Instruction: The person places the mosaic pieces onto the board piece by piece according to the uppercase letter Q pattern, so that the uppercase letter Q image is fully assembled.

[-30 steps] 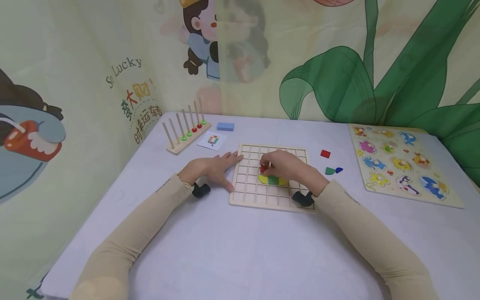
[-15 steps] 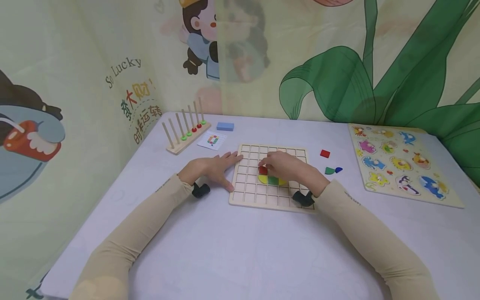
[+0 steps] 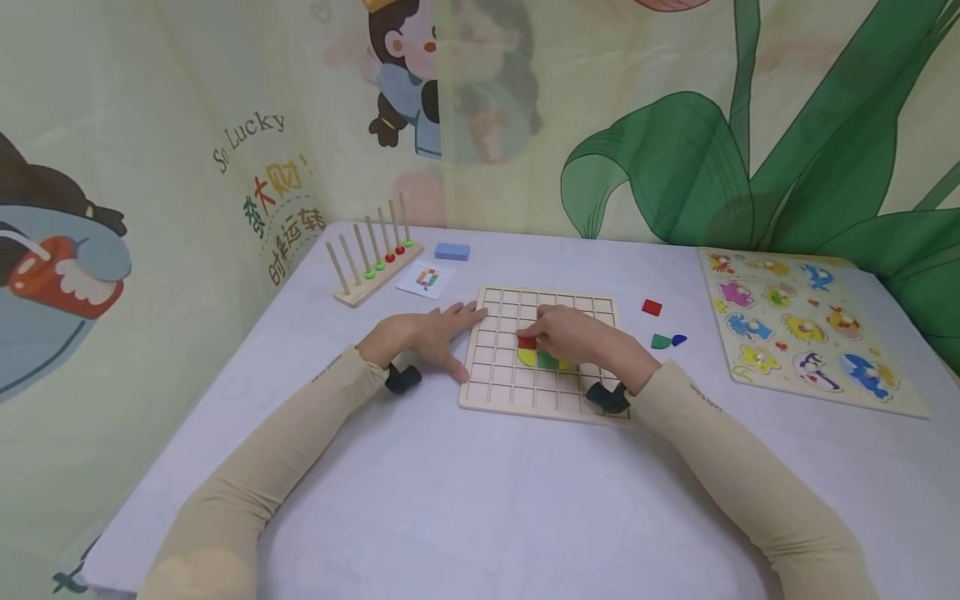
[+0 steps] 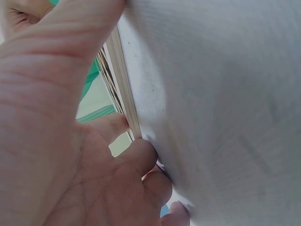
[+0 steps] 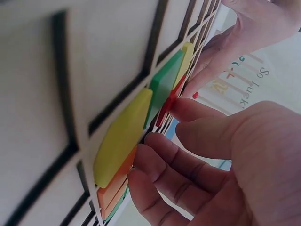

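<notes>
A wooden grid board (image 3: 498, 392) lies on the table, with coloured pieces in its middle. My left hand (image 3: 431, 337) rests at its left edge, fingers spread and touching the frame. The right hand (image 3: 576, 335) is over the board; its index finger presses a red square piece (image 3: 527, 343). In front of that sit a rounded yellow piece (image 3: 527, 358) and a green square (image 3: 547, 362). Another yellow piece (image 5: 124, 136) shows in the right wrist view, with orange pieces (image 5: 117, 181) beyond it. The right hand covers these orange pieces in the head view.
Right of the board lie a red piece (image 3: 652, 307), a green piece (image 3: 661, 342) and a blue piece (image 3: 679, 340). Farther right is an animal peg puzzle (image 3: 802, 325). Behind on the left stand a peg rack (image 3: 375, 279), a pattern card (image 3: 426, 279) and a blue block (image 3: 452, 251).
The right hand first pinched the red square over the board, then loosened its fingers, leaving the piece on the grid. Now its index finger points and presses there. The left hand stays put.
</notes>
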Motion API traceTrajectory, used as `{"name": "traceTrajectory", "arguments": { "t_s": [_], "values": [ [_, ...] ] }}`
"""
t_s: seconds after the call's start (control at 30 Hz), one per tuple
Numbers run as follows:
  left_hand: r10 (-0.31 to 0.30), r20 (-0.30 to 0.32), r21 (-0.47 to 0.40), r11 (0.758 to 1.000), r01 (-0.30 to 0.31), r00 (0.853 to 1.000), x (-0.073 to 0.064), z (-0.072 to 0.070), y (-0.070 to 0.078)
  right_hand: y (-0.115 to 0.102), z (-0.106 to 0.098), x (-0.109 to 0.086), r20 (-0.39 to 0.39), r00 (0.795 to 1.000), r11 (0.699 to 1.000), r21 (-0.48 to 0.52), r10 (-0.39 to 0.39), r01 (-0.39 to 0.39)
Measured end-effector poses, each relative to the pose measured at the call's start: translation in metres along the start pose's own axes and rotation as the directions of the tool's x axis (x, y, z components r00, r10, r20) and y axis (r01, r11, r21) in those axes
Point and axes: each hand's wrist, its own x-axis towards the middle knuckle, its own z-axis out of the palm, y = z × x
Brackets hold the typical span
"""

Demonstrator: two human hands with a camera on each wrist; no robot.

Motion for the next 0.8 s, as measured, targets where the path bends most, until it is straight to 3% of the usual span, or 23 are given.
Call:
{"name": "traceTrajectory", "arguments": {
  "t_s": [0.5,0.63,0.8],
  "values": [
    [0.017,-0.005,-0.018,1.000,-0.017,1.000,0.000,-0.001,-0.001,0.016,-0.015,-0.009,-0.069,0.997,0.996,0.076,-0.033,0.039],
    [0.012,-0.004,-0.020,1.000,-0.012,1.000,0.000,-0.001,-0.001,0.033,-0.024,-0.013,-0.121,0.992,0.996,0.079,-0.033,0.043],
    [0.008,-0.004,-0.021,1.000,-0.008,1.000,-0.001,-0.001,0.001,0.065,-0.035,-0.022,-0.175,0.983,0.996,0.081,0.058,-0.045]
  ]
}}
